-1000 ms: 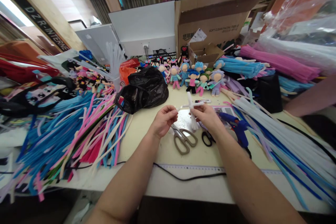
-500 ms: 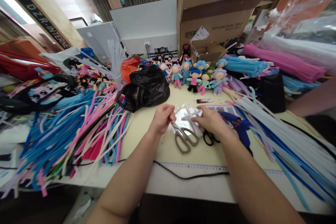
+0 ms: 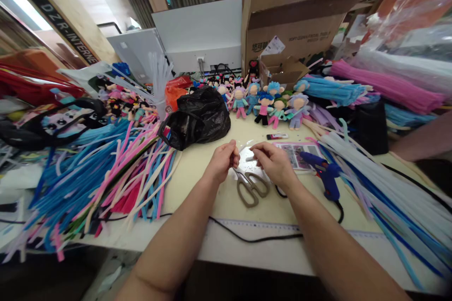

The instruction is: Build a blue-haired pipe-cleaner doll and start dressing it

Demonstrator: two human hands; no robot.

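Observation:
My left hand (image 3: 223,162) is closed in a pinch above the clear plastic sheet (image 3: 246,165). What lies between its fingertips is too small to make out. Facing it, my right hand (image 3: 272,162) pinches a short white pipe cleaner piece (image 3: 249,157), whose end pokes out toward the left; the rest is hidden by the fingers. Just below both hands, grey-handled scissors (image 3: 252,189) lie on the table with their blades pointing away. Under my right wrist shows part of a black scissor handle (image 3: 280,192).
A blue glue gun (image 3: 326,174) lies right of a printed card (image 3: 294,155). Pipe cleaner heaps flank both sides, blue and pink (image 3: 88,169) left, white (image 3: 374,174) right. Behind are a black plastic bag (image 3: 205,117), small dolls (image 3: 264,106) and a cardboard box (image 3: 293,33). A ruler (image 3: 254,225) runs along the front.
My right hand has moved left and closed its fingers on a white piece. The white crossed pipe cleaners seen before on the plastic sheet no longer show. More of the glue gun and card is visible.

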